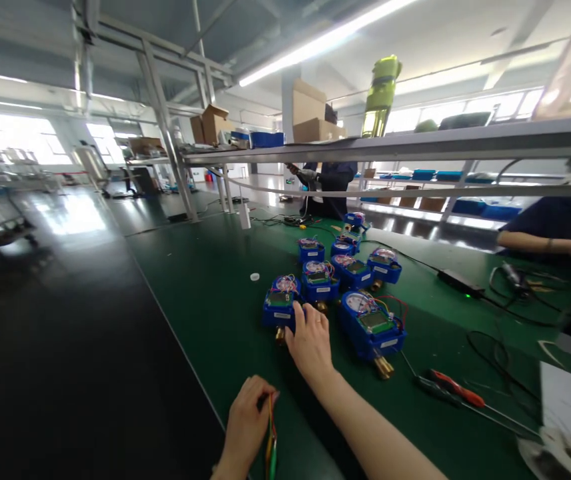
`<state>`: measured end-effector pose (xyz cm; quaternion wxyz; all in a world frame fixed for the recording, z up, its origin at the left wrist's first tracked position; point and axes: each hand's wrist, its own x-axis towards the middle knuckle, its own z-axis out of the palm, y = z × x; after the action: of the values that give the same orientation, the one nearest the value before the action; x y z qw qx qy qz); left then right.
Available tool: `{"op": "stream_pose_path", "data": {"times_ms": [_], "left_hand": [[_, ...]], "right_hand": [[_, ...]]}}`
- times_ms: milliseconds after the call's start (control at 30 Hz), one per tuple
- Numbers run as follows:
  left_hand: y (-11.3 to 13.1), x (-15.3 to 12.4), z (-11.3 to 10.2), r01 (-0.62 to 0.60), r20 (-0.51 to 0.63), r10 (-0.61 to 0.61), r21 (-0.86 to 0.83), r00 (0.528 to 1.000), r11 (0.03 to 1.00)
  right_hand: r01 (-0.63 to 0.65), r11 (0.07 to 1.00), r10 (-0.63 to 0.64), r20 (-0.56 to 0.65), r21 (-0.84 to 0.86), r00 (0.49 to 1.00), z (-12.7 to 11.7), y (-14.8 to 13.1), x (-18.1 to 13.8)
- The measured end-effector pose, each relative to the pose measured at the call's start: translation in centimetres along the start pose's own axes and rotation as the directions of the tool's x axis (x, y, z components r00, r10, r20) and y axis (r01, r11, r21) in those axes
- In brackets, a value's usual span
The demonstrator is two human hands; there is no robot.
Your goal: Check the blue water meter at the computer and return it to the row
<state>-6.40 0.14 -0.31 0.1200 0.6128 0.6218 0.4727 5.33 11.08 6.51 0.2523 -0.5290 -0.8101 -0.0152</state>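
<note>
Several blue water meters with brass fittings and coloured wires stand on the green bench point(215, 300). My right hand point(309, 341) reaches forward and its fingers rest on the near side of the closest-left blue meter point(280, 303). A larger blue meter point(373, 325) sits just to the right of that hand. My left hand point(246, 420) is near the bench's front edge, closed around a thin bundle of coloured leads point(270, 443) that hangs down from the fist.
A red-handled screwdriver point(453, 389) lies to the right beside black cables. A black adapter point(460, 282) sits further back. Another person's arm point(540, 243) rests at the right, and a person point(328, 183) works at the far end. A white cap point(254, 276) lies on the mat.
</note>
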Motion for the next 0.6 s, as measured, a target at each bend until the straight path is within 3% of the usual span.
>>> {"op": "stream_pose_path", "data": {"times_ms": [67, 133, 200, 367, 600], "left_hand": [[-0.1, 0.2, 0.1, 0.029, 0.04, -0.029, 0.006, 0.999, 1.0], [0.1, 0.0, 0.4, 0.057, 0.044, -0.058, 0.013, 0.997, 0.998], [0.2, -0.4, 0.5, 0.076, 0.041, -0.076, 0.02, 0.996, 0.997], [-0.2, -0.9, 0.4, 0.047, 0.025, -0.048, 0.049, 0.999, 0.998], [-2.9, -1.1, 1.6, -0.181, -0.034, 0.186, 0.108, 0.982, 0.977]], "right_hand": [[0.182, 0.983, -0.183, 0.051, 0.01, 0.982, 0.6, -0.6, -1.1], [0.257, 0.966, -0.257, 0.165, 0.02, 0.952, 1.6, -1.3, -1.8], [0.242, 0.97, -0.238, 0.214, 0.007, 0.947, 2.5, -1.9, -1.8], [0.066, 0.998, -0.069, 0.216, 0.019, 0.974, 3.2, -2.4, 0.6], [0.024, 0.998, -0.037, 0.211, 0.064, 0.977, 5.3, -0.9, 7.0]]}}
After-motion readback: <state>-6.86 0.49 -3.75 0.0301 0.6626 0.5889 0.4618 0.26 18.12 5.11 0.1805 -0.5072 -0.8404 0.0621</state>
